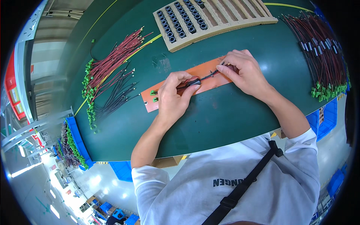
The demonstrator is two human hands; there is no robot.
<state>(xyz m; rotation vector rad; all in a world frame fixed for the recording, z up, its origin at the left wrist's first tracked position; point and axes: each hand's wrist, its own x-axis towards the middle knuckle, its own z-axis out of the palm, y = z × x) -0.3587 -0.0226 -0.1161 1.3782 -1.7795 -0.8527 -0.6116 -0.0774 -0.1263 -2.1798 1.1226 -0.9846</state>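
An orange flat board [204,71] lies across the green table [225,116]. My left hand [173,95] rests on it and pinches a red and black wire pair [202,79] with a small black ring on it. My right hand [244,71] grips the far end of the same wires over the board's right part. Two small green connectors [153,92] sit at the board's left end.
A pile of red and black wires with green connectors [108,67] lies at the left. A wooden slatted tray with several black rings [183,20] stands at the back. Finished wires [322,52] lie at the right. Blue bins [77,142] hang at the table's edge.
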